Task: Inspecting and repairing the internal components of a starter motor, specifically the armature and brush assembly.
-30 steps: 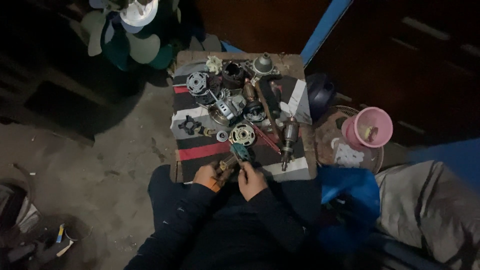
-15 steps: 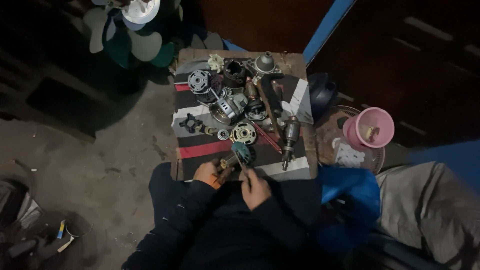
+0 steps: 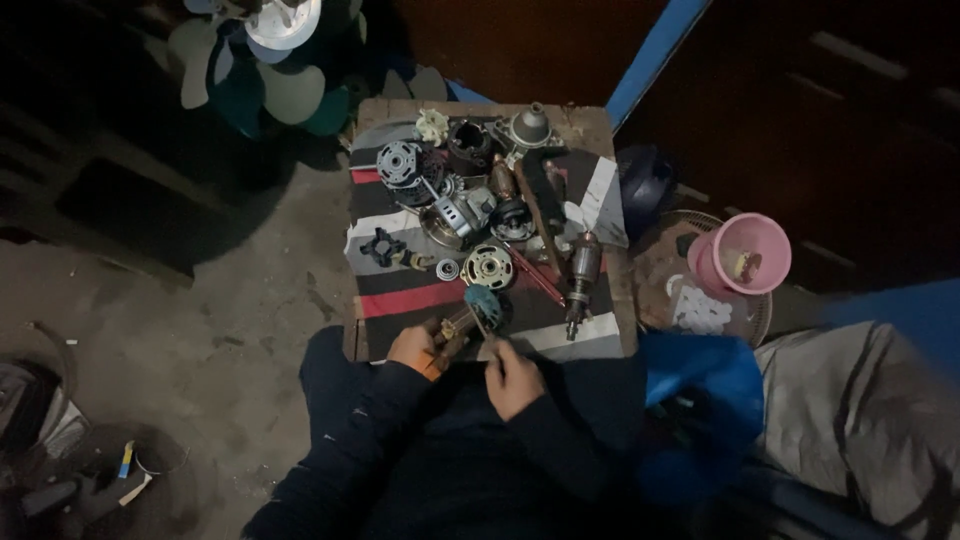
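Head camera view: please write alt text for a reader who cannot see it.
Seen from above, a person's left hand and right hand hold a small motor part with a teal fan at the near edge of a wooden table crowded with motor parts on a striped cloth. A pink bucket stands to the right.

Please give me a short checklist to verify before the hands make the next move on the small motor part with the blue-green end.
1. Left hand grips the small motor part: ok.
2. Right hand is on the thin tool: ok, but its tip contact cannot tell.
3. Part sits over the striped cloth, so dropped pieces land there: ok.
4. Red-handled tool lies apart from the hands: ok.
5. Round metal plate near the work, could be knocked: not ok.
6. Light on the work: dim, not ok.
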